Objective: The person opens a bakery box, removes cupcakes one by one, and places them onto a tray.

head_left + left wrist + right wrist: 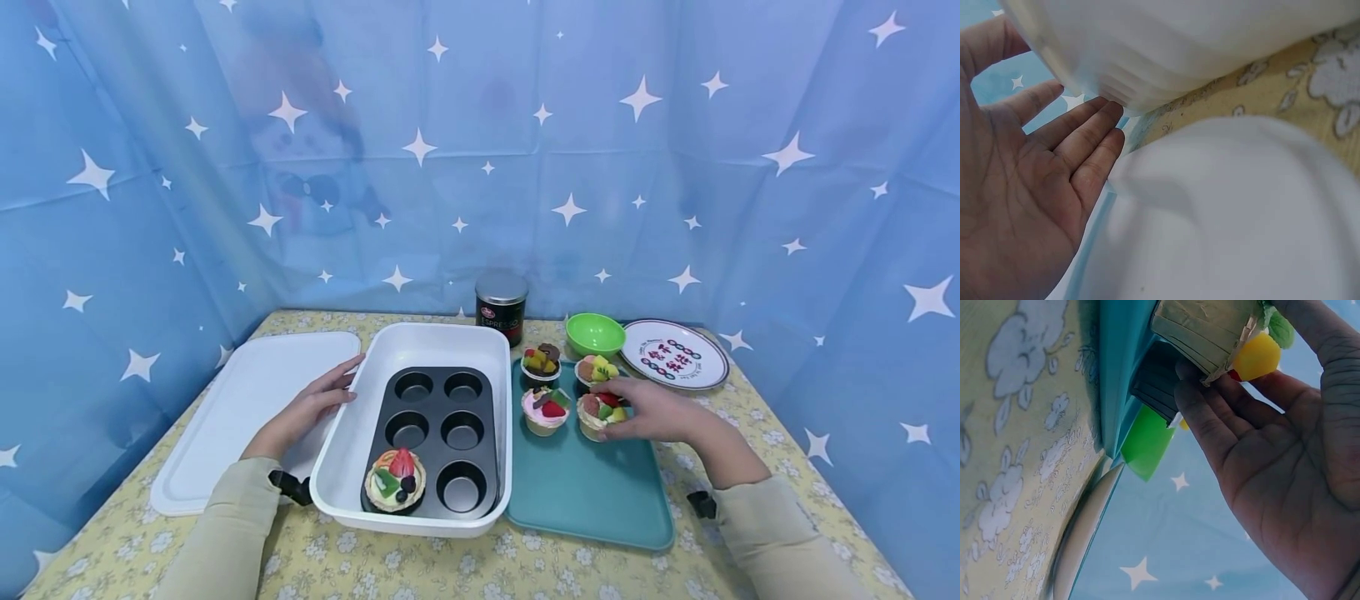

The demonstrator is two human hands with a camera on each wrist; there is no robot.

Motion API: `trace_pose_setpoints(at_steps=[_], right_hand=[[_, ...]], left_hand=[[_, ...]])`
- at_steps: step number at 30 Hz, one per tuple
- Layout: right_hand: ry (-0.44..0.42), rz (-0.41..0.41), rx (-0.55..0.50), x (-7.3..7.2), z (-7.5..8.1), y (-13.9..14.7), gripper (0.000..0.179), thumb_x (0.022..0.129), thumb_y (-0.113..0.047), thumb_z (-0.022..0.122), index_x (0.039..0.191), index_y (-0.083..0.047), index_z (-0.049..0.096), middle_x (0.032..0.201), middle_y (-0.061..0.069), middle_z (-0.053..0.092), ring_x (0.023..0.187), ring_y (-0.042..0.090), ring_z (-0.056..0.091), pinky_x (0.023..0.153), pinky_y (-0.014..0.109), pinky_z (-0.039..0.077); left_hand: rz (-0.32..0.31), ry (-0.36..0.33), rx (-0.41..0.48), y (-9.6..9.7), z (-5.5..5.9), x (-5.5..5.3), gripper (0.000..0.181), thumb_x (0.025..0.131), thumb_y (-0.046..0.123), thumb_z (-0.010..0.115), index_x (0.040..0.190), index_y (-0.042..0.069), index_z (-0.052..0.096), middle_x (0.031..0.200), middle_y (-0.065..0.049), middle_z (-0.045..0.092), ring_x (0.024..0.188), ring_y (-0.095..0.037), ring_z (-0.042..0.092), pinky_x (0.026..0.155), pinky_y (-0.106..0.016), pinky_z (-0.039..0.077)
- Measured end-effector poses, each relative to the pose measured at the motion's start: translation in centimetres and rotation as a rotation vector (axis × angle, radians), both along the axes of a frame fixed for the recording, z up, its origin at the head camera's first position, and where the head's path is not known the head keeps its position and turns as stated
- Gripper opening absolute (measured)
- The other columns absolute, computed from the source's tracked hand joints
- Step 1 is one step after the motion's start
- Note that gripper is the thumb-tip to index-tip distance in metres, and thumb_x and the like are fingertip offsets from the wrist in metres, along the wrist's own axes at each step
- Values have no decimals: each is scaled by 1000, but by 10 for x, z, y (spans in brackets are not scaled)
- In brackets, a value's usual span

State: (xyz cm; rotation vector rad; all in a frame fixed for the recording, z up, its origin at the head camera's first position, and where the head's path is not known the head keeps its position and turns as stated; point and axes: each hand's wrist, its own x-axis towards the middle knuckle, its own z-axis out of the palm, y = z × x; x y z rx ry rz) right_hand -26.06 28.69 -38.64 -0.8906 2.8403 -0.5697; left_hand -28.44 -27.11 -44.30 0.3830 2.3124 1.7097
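My right hand [651, 410] has its thumb and fingers around a fruit-topped cupcake [592, 421] in a pale cup, at the near right of a group on the teal tray [585, 500]. Beside it stand a pink-topped cupcake [544, 414], a dark-cupped cupcake [541, 363] and another fruit cupcake [597, 368], partly covered by the fingers. My left hand [318, 406], fingers extended, touches the left side of a deep white pan [337, 467]. Inside the pan lies a black muffin tin [437, 400]; a strawberry-topped cupcake [395, 482] sits in its near-left cup.
A white lid-like tray [225, 425] lies left of the pan, partly under my left forearm. At the back stand an espresso can [501, 310], a green bowl [595, 335] and a printed plate [675, 354]. A starry blue curtain [495, 208] surrounds the flowered table.
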Motion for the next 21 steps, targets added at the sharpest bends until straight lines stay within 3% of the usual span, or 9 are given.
trace_pose_setpoints(at_steps=[12,21], right_hand=[[-53,-37,-13,3,5,1,79,85,-52,77,144,-4,53,140,15,56,124,33,56,95,51,50],[-17,0,2,9,12,4,71,91,-49,72,145,-6,54,142,18,54,127,40,53,95,56,50]], left_hand=[[-1,8,1,-1,-1,0,69,101,24,56,162,29,24,164,-18,22,148,-41,26,118,-60,21],[-13,12,10,0,0,1,70,102,24,55,163,27,21,164,-19,23,147,-42,28,117,-61,21]])
